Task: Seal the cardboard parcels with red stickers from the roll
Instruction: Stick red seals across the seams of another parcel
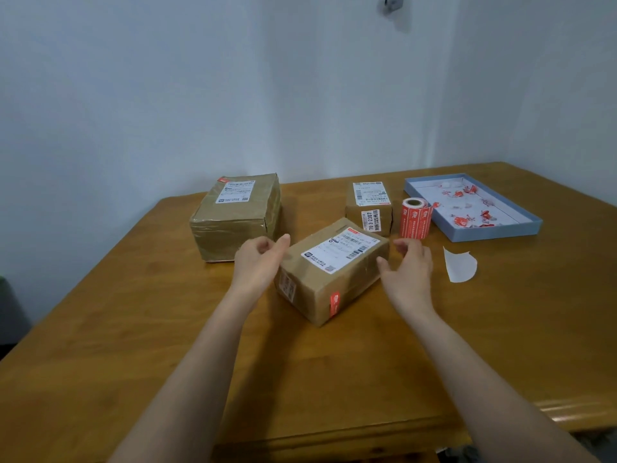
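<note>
Two hands flank the middle parcel (330,272) on the table (133,329): left hand (258,262) and right hand (409,265) loosely curled, holding nothing, seemingly poised to turn it. The sticker roll (415,218) stands just behind, within reach.

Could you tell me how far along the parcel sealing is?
Done: the near parcel and the large parcel each carry a red sticker. In hand: nothing; both hands flank the near parcel. Left: no red seal shows on the small parcel beside the roll.
</note>
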